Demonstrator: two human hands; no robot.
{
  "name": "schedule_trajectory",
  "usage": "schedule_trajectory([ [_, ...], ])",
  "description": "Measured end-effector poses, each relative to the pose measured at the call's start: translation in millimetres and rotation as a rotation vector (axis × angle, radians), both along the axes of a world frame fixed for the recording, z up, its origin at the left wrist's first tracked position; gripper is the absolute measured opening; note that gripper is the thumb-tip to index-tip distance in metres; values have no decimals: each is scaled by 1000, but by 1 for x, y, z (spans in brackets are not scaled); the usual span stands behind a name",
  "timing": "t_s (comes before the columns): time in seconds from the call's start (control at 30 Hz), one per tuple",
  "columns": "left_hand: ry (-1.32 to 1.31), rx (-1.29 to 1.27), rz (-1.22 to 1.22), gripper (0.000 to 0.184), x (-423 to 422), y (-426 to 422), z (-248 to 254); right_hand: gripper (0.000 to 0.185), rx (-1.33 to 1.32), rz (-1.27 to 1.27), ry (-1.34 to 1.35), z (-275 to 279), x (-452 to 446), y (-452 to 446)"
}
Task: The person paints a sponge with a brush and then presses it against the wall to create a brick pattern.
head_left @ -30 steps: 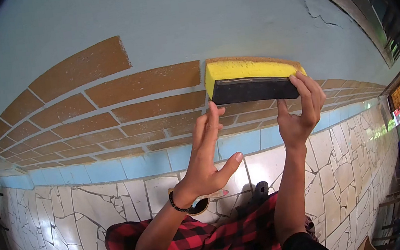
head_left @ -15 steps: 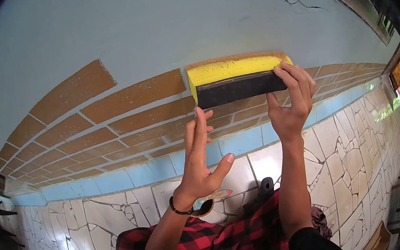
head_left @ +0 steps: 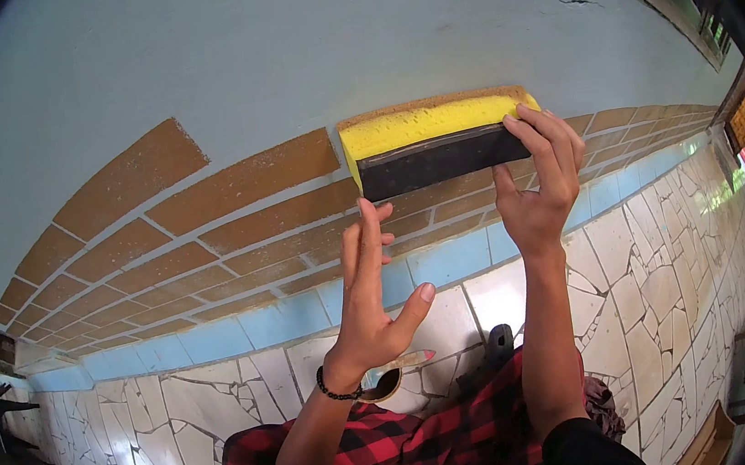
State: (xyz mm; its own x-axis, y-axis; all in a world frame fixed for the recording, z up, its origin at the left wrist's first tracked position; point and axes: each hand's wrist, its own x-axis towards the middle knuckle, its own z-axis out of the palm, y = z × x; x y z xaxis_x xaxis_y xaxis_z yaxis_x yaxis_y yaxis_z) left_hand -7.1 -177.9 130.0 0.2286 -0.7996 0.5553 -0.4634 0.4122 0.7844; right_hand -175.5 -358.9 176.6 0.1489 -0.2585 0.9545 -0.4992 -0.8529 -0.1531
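A long yellow sponge block (head_left: 438,124) with a black backing and a brown-stained far edge is at the wall, its far edge facing the painted surface. Its right end is in my right hand (head_left: 541,199), thumb below and fingers over the black side. My left hand (head_left: 370,311) is open, fingers stretched upward and thumb apart; a fingertip meets or nearly meets the block's lower left corner. Brown brick shapes (head_left: 243,183) lie in rows to the left of the block and below it, with pale gaps between them.
The pale blue-grey wall (head_left: 251,53) has a crack at upper right. Light blue tiles (head_left: 286,319) edge its base above a broken-tile floor (head_left: 217,402). Near my left wrist is a container (head_left: 381,388) with dark contents, and a pink-tipped object (head_left: 416,357) lies across it.
The view has shifted slightly. Both hands and the sponge block keep nearly the same places against the wall, with my right hand still gripping the block.
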Motion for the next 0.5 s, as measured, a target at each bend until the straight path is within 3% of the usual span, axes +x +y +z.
schedule_trajectory([
  [0.5, 9, -4, 8, 109, -2, -1, -1, 68, 84, 67, -85, -3, 4, -2],
])
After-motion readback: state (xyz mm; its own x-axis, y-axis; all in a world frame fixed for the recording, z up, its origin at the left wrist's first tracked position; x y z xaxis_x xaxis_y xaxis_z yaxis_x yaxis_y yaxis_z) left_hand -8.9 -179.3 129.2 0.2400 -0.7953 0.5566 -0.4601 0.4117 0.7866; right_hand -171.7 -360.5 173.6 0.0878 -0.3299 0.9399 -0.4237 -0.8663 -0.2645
